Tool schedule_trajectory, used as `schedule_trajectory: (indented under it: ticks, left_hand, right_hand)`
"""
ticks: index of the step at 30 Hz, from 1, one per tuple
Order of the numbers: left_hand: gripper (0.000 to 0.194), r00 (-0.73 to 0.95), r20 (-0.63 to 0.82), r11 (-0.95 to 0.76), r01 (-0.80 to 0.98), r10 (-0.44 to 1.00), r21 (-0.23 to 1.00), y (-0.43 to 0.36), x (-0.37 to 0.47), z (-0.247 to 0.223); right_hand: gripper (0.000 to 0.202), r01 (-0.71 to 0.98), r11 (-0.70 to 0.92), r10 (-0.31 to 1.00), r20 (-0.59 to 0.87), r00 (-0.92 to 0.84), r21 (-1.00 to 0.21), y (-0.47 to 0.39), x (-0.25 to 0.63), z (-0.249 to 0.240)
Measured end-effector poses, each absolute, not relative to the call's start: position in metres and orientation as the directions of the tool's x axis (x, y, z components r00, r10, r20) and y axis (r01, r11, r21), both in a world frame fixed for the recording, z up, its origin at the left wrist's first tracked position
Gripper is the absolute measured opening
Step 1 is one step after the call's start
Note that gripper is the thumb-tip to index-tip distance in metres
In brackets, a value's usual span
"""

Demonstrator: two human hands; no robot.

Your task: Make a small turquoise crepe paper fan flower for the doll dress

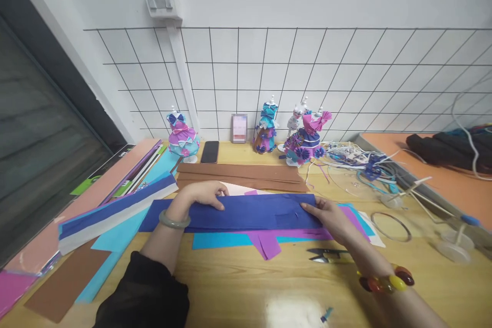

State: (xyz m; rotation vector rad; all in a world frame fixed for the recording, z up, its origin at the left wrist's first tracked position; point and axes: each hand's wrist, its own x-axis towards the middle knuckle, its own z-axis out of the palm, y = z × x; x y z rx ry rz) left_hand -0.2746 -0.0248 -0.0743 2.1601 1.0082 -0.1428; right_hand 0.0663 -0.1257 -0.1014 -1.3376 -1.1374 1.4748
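A long dark blue paper strip [246, 212] stretches across the table between my two hands. My left hand [205, 195] grips its upper edge, thumb on the front and fingers partly hidden behind. At the right end my right hand [326, 215] pinches the strip, with the thumb on top and the other fingers along the edge. Beneath it lie purple paper [267, 246] and bright blue paper [221, 241], partly covered. Dark scissors [328, 254] rest on the table just below my right hand.
Brown paper strips [238, 175] lie behind the blue one. More coloured strips [115, 215] overlap at left. Small dressed mannequins [184, 136] stand along the wall, near a phone [210, 152]. Tangled cords [357, 156] and a bangle [391, 227] lie at right.
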Motion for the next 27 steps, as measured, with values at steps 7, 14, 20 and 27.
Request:
schedule_trajectory:
  ticks: [7, 14, 20, 27]
  left_hand:
    - [0.029, 0.587, -0.407, -0.365, 0.783, 0.699, 0.503, -0.018, -0.303, -0.071]
    - [0.028, 0.345, 0.128, -0.366, 0.828, 0.930, 0.426, -0.011, -0.294, -0.063]
    - [0.042, 0.226, 0.353, -0.308, 0.931, 0.908, 0.197, -0.014, -0.273, -0.078]
    - [0.032, 0.458, 0.171, -0.489, 0.811, 0.872, 0.320, -0.025, -0.250, -0.085]
  right_hand:
    - [0.027, 0.051, -0.171, 0.984, -0.169, 0.051, -0.984, -0.103, 0.092, -0.102]
    - [0.024, 0.361, -0.060, 0.977, 0.019, 0.212, -0.931, -0.067, 0.100, -0.100]
    - [0.048, 0.556, -0.068, 0.925, 0.157, 0.346, -0.828, -0.045, 0.105, -0.111]
    - [0.047, 0.837, 0.204, 0.979, 0.132, -0.158, -0.508, -0.112, 0.033, -0.126]
